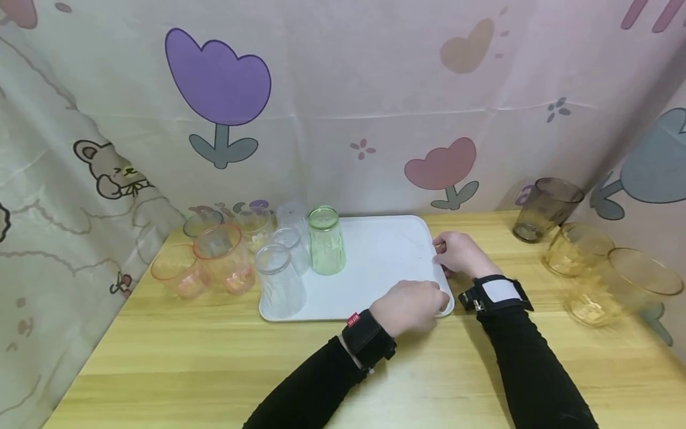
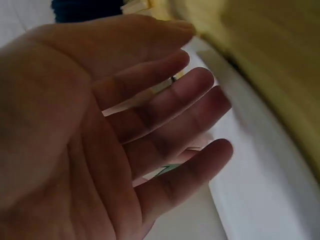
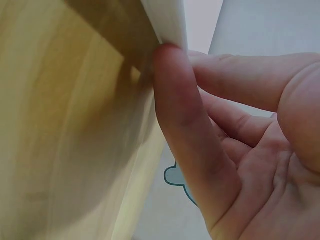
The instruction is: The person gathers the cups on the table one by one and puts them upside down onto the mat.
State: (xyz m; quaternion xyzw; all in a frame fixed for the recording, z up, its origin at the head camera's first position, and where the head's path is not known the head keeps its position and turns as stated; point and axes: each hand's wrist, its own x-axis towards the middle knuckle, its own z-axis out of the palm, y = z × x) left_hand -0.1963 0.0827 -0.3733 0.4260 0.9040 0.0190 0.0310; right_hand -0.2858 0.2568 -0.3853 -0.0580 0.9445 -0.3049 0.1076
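A white rectangular tray [image 1: 380, 256] lies on the wooden table. My right hand [image 1: 463, 256] pinches the tray's right rim between thumb and finger, as the right wrist view shows at the white edge [image 3: 172, 25]. Over the tray's near right corner is my left hand [image 1: 409, 307]; in the left wrist view its fingers [image 2: 175, 100] are spread and loosely bent beside the tray edge, with nothing between them. On the tray's left part stand a green glass [image 1: 327, 247] and several clear glasses [image 1: 280, 286].
Left of the tray are two orange-tinted glasses [image 1: 227, 262] and other see-through glasses [image 1: 203, 225]. At the right stand a dark grey glass [image 1: 546, 208] and two amber glasses [image 1: 579, 250]. A patterned curtain [image 1: 343, 107] hangs behind the table [image 1: 187, 357].
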